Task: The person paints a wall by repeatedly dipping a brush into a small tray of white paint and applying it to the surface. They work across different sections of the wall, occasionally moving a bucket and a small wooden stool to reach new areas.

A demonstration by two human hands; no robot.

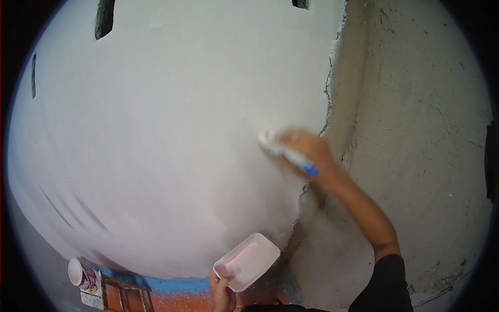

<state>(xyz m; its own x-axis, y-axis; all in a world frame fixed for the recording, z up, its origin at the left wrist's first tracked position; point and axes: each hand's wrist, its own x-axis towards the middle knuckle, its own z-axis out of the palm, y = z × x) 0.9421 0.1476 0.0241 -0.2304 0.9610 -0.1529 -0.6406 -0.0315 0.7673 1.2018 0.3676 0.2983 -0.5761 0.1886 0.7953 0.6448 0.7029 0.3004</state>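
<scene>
My right hand (309, 151) is raised in front of the white wall (182, 114), its fingers wrapped round a paintbrush (296, 157) with a pale handle and blue end. The bristles are at the wall surface, and hand and brush are slightly blurred. Low in the view, my left hand (222, 291) grips a shallow white plastic tub (254, 260) by its near left corner. Inside the tub is whitish paint with a pink tinge along one side.
A jagged plaster edge (329, 88) divides the white wall from a bare grey wall (416, 130) on the right. Down at the lower left, a white bucket (76, 272) stands by a wooden ladder (125, 294). The orange floor (182, 301) is spotted with white.
</scene>
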